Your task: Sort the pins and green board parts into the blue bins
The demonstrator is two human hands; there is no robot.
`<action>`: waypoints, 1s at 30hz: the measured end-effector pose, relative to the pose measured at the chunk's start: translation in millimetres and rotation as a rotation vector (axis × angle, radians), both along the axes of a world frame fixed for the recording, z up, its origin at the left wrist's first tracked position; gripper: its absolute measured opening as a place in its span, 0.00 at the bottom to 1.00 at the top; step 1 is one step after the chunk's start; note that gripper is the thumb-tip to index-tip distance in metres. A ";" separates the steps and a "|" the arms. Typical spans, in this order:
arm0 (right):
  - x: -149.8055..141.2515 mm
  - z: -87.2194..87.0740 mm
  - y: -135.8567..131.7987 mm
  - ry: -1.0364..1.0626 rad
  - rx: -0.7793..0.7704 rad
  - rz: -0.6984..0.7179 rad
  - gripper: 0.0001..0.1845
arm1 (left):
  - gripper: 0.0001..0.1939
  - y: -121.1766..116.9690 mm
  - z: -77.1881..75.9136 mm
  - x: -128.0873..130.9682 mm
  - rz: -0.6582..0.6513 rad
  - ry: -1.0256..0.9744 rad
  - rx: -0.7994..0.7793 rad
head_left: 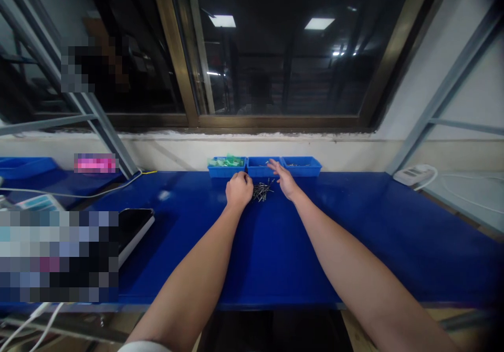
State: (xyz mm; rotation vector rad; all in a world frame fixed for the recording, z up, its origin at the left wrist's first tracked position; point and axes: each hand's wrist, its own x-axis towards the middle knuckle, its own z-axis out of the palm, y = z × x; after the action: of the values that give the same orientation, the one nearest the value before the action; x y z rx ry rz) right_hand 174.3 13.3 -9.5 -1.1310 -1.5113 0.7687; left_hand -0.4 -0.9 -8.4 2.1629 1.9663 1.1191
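Note:
A small pile of thin metal pieces that look like screws or nails (263, 190) lies on the blue tabletop (271, 257). At the pile's left edge is my left hand (239, 190), its fingers curled inward; whatever they hold, if anything, is hidden. My right hand (286, 181) is raised to the right of the pile, fingers stretched out and apart, with the fingertips in front of the middle blue bin (258, 172). Small metal bits show inside that bin. Beside it, the right blue bin (305, 171) also contains small pieces, and the left blue bin (226, 172) holds green plastic packets (228, 160).
At the left, a dark flat device (136, 220) sits by a blurred-out area. Farther back are a pink item (96, 163), a blue tray (27, 167) and a white cable (98, 190). A white power strip (414, 175) lies at the right, near a metal post (429, 115).

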 end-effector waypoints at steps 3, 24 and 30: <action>6.5 -6.6 4.7 -0.013 -0.045 -0.016 0.34 | 0.14 3.6 -1.5 -1.7 0.017 -0.006 -0.043; 1.4 -22.1 -1.6 -0.724 0.134 -0.112 0.08 | 0.32 3.2 -14.0 8.8 -0.511 0.327 -0.154; -1.8 -18.9 -4.9 -0.674 0.149 -0.084 0.08 | 0.31 4.8 -13.0 8.1 -0.596 0.234 -0.126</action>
State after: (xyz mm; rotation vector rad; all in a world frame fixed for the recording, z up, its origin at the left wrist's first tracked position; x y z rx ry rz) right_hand 172.5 8.4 -28.4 -1.4061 -2.0139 0.2041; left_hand 7.7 3.9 -21.4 2.6282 1.2428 0.6536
